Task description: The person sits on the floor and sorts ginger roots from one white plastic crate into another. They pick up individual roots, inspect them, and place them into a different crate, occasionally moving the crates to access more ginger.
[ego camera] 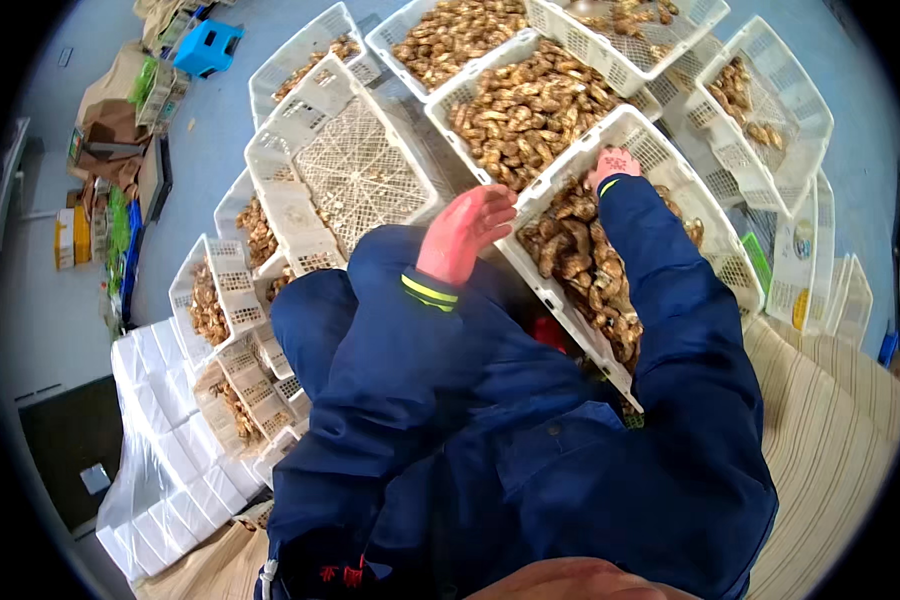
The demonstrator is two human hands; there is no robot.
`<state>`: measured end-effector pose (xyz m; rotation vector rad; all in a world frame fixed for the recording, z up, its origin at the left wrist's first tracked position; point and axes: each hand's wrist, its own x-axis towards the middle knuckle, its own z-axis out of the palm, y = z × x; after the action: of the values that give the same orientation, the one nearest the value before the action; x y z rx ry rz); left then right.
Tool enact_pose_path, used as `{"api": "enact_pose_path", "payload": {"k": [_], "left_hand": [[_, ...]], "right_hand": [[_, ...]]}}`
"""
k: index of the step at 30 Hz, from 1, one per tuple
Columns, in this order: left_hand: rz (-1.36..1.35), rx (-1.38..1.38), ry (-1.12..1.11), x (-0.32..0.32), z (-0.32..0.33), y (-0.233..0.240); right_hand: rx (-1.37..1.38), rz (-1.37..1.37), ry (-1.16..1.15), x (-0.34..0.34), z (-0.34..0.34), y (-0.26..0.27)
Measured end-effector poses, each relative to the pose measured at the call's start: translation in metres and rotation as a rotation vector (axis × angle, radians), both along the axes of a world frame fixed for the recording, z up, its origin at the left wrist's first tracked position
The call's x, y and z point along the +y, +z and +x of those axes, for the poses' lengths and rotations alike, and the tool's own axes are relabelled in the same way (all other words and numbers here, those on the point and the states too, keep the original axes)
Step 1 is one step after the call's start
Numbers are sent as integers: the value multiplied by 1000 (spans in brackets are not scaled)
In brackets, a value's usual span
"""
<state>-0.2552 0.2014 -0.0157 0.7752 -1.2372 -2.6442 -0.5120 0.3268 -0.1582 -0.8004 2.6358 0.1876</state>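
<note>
My right hand (pixel 613 165) reaches into a white plastic crate (pixel 729 279) near its far corner. Brown mushrooms (pixel 586 259) fill much of that crate; whether the fingers grip one cannot be made out. My left hand (pixel 471 229), palm turned inward and fingers apart, hovers holding nothing beside the crate's left corner. Just beyond it, another white crate is heaped with smaller brown mushrooms (pixel 529 112). To the left stands a white crate (pixel 270 161) with only small scraps on its mesh floor.
More crates of mushrooms (pixel 457 34) stand ahead, with another crate (pixel 814 112) at the right. Smaller crates (pixel 232 281) are stacked at the left above white boxes (pixel 165 442) in clear film. A blue plastic stool (pixel 208 46) stands on the floor at the upper left.
</note>
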Motion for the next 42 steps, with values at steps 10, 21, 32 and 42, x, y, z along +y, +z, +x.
{"api": "enact_pose_path", "payload": {"k": [10,21,32,42], "left_hand": [[8,3,68,-7,5,13],[4,0,41,-9,7,1],[-20,24,-4,-5,4,-3],[-13,15,0,-5,7,-2]], "right_hand": [[-193,263,339,-9,-68,-81],[-247,-191,66,37,-48,45],[326,-1183,345,136,17,139],[486,-1236,313,168,32,155]]}}
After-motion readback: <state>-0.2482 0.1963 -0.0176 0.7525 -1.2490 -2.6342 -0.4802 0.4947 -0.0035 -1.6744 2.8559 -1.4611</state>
